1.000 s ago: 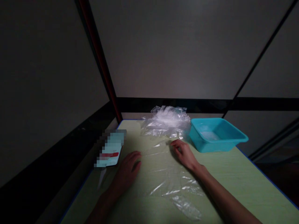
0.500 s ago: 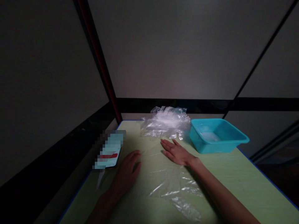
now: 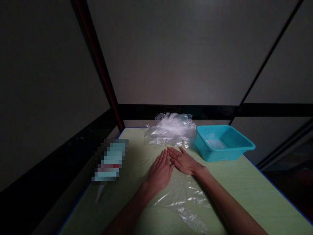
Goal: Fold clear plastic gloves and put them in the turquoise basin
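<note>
Left hand [image 3: 161, 170] and right hand [image 3: 184, 162], both palm down and gripping nothing, lie flat with fingers extended and close together, their fingertips meeting over the far part of a clear, thin plastic sheet or bag [image 3: 179, 192] spread on the pale green, blue-edged tabletop [image 3: 244, 192]. Beyond the hands rests a crumpled heap of clear plastic film [image 3: 171, 129]; to its right stands a turquoise, rectangular plastic basin [image 3: 220, 155] with whitish material inside, and to the left lies a pixelated, pale turquoise, oblong object [image 3: 113, 156].
</note>
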`<state>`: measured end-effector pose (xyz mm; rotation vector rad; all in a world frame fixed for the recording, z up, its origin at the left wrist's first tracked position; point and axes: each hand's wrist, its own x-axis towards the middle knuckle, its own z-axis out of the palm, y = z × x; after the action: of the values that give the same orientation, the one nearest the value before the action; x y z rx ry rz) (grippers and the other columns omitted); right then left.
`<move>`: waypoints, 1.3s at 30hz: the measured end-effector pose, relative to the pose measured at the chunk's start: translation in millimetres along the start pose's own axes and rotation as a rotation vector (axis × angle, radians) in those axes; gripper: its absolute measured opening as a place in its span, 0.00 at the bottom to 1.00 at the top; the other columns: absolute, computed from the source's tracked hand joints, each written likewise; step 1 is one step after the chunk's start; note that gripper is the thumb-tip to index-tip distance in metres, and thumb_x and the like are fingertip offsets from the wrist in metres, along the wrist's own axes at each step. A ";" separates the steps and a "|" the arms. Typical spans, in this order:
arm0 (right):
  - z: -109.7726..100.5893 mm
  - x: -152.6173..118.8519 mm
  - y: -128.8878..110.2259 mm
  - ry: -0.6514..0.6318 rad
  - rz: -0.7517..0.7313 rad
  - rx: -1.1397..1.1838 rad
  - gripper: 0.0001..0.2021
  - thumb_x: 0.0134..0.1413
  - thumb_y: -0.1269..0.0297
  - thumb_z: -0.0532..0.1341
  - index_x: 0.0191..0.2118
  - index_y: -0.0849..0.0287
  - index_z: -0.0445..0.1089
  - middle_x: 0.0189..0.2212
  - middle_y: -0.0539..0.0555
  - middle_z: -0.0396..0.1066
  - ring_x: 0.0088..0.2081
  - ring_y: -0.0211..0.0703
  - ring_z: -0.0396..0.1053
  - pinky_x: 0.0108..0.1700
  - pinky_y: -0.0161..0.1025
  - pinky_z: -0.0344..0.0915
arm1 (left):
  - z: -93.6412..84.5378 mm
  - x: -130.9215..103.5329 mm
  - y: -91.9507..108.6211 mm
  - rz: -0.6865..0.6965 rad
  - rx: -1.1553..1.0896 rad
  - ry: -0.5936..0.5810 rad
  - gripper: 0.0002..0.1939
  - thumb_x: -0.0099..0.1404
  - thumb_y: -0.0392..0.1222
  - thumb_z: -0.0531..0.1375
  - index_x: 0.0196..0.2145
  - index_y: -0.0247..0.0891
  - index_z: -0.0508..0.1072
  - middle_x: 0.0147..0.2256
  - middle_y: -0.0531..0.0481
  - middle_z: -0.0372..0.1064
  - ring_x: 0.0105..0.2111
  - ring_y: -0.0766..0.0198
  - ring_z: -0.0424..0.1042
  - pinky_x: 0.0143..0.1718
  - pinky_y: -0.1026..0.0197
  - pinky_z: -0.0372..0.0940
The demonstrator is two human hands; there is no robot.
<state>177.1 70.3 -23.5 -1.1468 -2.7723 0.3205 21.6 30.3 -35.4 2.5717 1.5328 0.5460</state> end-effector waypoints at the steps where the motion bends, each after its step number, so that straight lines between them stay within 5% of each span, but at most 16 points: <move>1: 0.1 0.0 0.1 0.004 0.002 -0.002 0.24 0.60 0.62 0.40 0.60 0.63 0.44 0.60 0.59 0.41 0.60 0.44 0.40 0.58 0.53 0.34 | 1.8 -0.3 -0.8 -0.017 0.006 0.001 0.26 0.63 0.43 0.44 0.55 0.23 0.54 0.57 0.32 0.49 0.58 0.53 0.46 0.56 0.50 0.48; 7: -1.4 -1.3 -1.3 0.029 0.006 -0.001 0.24 0.60 0.62 0.40 0.60 0.64 0.44 0.60 0.59 0.42 0.60 0.45 0.41 0.59 0.53 0.34 | -7.3 -7.5 -11.9 -0.053 0.013 -0.052 0.26 0.63 0.44 0.44 0.54 0.24 0.56 0.57 0.33 0.48 0.58 0.53 0.44 0.56 0.51 0.47; 19: -2.5 -2.8 -1.0 0.008 0.008 0.000 0.24 0.60 0.61 0.39 0.61 0.64 0.43 0.60 0.59 0.39 0.60 0.44 0.40 0.59 0.53 0.32 | -33.2 -51.3 -64.9 -0.137 0.021 -0.083 0.29 0.62 0.47 0.44 0.54 0.23 0.57 0.57 0.33 0.47 0.58 0.53 0.46 0.56 0.52 0.47; 28: -1.7 -0.3 1.7 0.100 0.022 0.150 0.24 0.61 0.58 0.41 0.60 0.62 0.46 0.59 0.59 0.46 0.59 0.46 0.44 0.58 0.53 0.38 | -32.9 -60.2 -67.1 -0.146 0.151 -0.066 0.28 0.64 0.47 0.41 0.55 0.22 0.55 0.58 0.35 0.46 0.58 0.54 0.46 0.55 0.52 0.49; 34: -1.7 11.5 9.5 0.371 0.187 0.256 0.14 0.55 0.67 0.50 0.44 0.65 0.66 0.43 0.60 0.68 0.44 0.46 0.64 0.46 0.40 0.59 | -27.4 -61.1 -66.8 -0.162 0.125 0.005 0.26 0.64 0.45 0.42 0.55 0.25 0.55 0.57 0.37 0.49 0.58 0.57 0.47 0.56 0.53 0.49; 39: -1.7 31.5 22.0 0.398 0.300 0.259 0.07 0.48 0.71 0.54 0.31 0.65 0.68 0.25 0.55 0.69 0.28 0.41 0.64 0.31 0.35 0.60 | -27.1 -60.9 -70.3 -0.275 -0.058 0.072 0.29 0.64 0.45 0.42 0.58 0.23 0.47 0.57 0.34 0.48 0.57 0.57 0.50 0.55 0.52 0.50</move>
<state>170.3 108.0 -26.1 -1.3814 -2.1509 0.4144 -72.5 9.2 -44.1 2.2695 1.8248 0.6441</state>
